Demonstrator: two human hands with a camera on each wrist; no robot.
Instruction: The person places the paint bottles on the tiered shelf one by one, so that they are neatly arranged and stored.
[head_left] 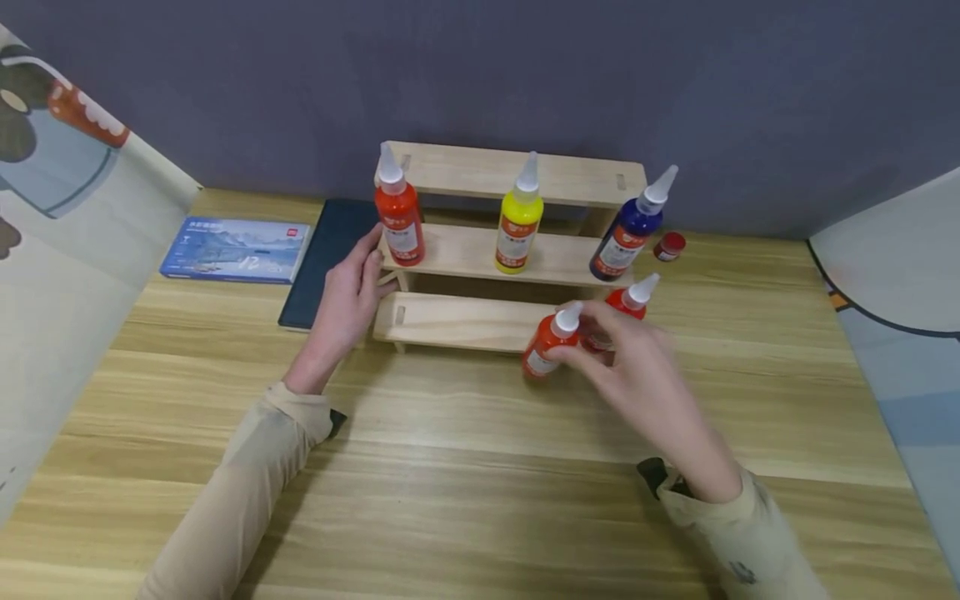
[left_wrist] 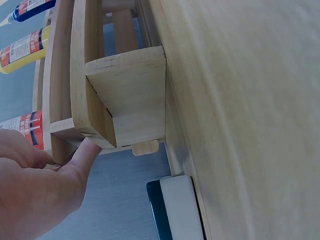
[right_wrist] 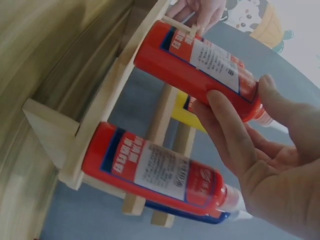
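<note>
A three-tier wooden rack [head_left: 457, 321] stands against the back wall. My left hand [head_left: 352, 287] grips its left end, with the thumb under a board edge in the left wrist view. My right hand [head_left: 637, 358] pinches a red paint bottle [right_wrist: 200, 70] with a white pointed cap, tilted at the front of the lowest tier. Beside it, another red paint bottle [right_wrist: 155, 170] stands on that tier's right end, partly hidden by the hand in the head view. The middle tier carries a red bottle [head_left: 400, 221] at left, a yellow bottle [head_left: 519, 229] and a dark blue bottle [head_left: 628, 237].
Right of the rack sits a small red jar [head_left: 669, 246]. A dark flat book [head_left: 318, 267] lies left of the rack, near a blue box [head_left: 236, 250] with a landscape picture. The grey-blue wall [head_left: 480, 75] rises behind the wooden table [head_left: 450, 483].
</note>
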